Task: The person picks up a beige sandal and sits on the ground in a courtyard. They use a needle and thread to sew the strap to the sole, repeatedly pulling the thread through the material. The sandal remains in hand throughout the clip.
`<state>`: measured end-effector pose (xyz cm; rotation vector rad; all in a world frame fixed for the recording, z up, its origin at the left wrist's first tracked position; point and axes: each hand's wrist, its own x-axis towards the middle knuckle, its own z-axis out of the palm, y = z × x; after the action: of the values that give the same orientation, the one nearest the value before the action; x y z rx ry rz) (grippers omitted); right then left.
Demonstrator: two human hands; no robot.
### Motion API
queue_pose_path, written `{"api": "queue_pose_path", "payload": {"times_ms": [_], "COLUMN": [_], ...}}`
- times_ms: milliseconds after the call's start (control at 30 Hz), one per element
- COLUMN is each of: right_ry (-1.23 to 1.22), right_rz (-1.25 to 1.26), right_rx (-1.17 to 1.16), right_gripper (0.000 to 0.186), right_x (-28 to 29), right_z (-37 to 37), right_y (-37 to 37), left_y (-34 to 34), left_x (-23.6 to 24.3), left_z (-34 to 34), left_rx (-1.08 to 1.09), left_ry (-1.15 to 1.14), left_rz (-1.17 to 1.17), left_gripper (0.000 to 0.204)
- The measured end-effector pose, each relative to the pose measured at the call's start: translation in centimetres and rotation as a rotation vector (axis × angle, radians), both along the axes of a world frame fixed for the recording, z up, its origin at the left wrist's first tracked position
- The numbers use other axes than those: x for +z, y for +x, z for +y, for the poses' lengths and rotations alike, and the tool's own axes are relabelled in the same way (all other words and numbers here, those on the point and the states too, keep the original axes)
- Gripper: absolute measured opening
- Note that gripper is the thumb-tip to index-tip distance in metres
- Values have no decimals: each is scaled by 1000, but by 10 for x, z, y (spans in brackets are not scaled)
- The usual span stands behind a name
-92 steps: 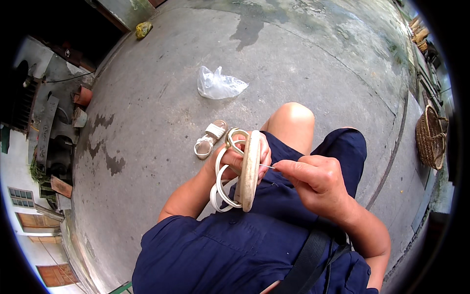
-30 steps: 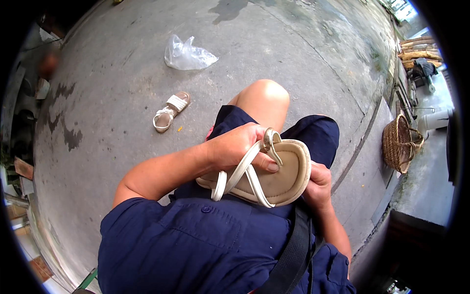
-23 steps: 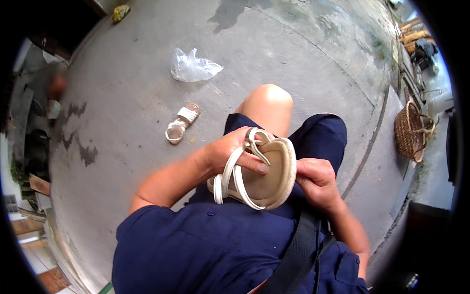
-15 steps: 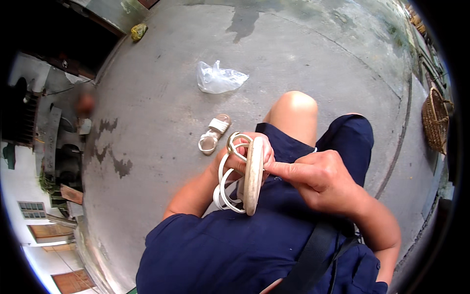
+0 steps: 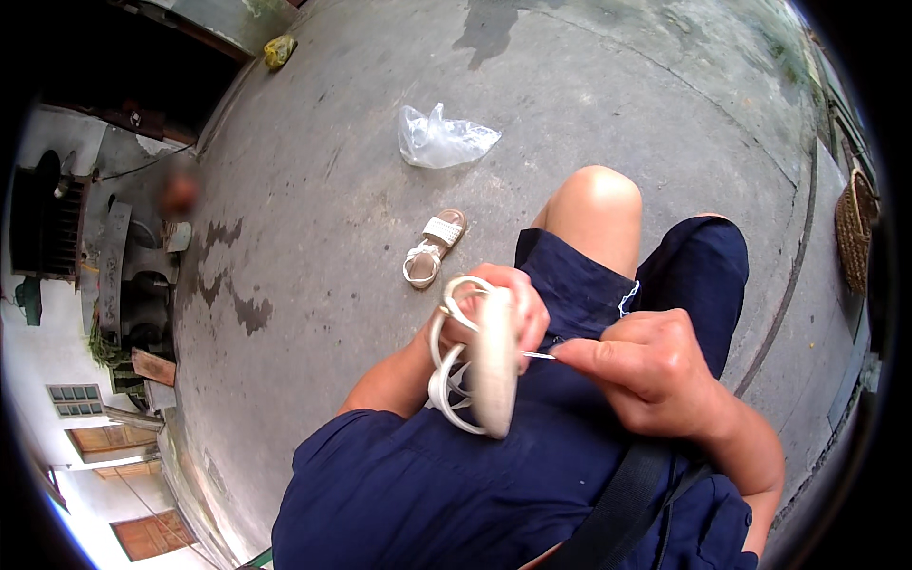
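Note:
My left hand point(image 5: 524, 296) is closed round a white sandal point(image 5: 495, 366), which stands on edge above my lap. Its pale sole faces right, and its looped straps stick out to the left. At the sole's right side, my right hand point(image 5: 655, 370) pinches a thin, pale, needle-like piece point(image 5: 539, 355) between thumb and forefinger. That piece spans the small gap between sole and fingertips; whether it is a needle or taut thread I cannot tell. A matching white sandal point(image 5: 435, 249) lies on the ground beyond my left arm.
A clear plastic bag point(image 5: 446, 139) lies crumpled on the concrete ground ahead. Far left is a yellow bag point(image 5: 278, 52) by a dark doorway. A wicker basket point(image 5: 856, 233) stands at the right edge. A black strap point(image 5: 613, 508) crosses my navy clothing.
My right hand has drawn back to the right from the sole, and the thin piece now shows between them. The held sandal has shifted slightly down in view and is blurred.

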<state>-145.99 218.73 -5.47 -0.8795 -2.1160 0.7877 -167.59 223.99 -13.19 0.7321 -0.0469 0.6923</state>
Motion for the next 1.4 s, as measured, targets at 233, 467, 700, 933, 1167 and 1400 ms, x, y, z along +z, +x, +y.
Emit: {"api": "queue_pose_path", "payload": {"times_ms": [233, 467, 700, 933, 1167, 1400], "right_ry": [-82, -67, -101, -106, -111, -115], "right_rz": [148, 249, 240, 242, 209, 201], "right_rx": [5, 36, 13, 27, 13, 0], "right_gripper": [33, 32, 33, 32, 33, 34], "right_x": [0, -8, -11, -11, -11, -11], "right_z": [-1, 0, -2, -2, -3, -4], "right_y": [6, -21, -26, -27, -26, -26], "left_y": [-11, -13, -10, -9, -10, -6], "left_x": [-7, -8, 1, -1, -1, 7], "left_z": [10, 8, -1, -2, -1, -1], "left_rx": [13, 27, 63, 48, 56, 45], "left_ry": [105, 135, 4, -15, 22, -12], "left_rz": [-230, -174, -106, -85, -51, -53], "left_gripper": [25, 34, 44, 50, 51, 25]}}
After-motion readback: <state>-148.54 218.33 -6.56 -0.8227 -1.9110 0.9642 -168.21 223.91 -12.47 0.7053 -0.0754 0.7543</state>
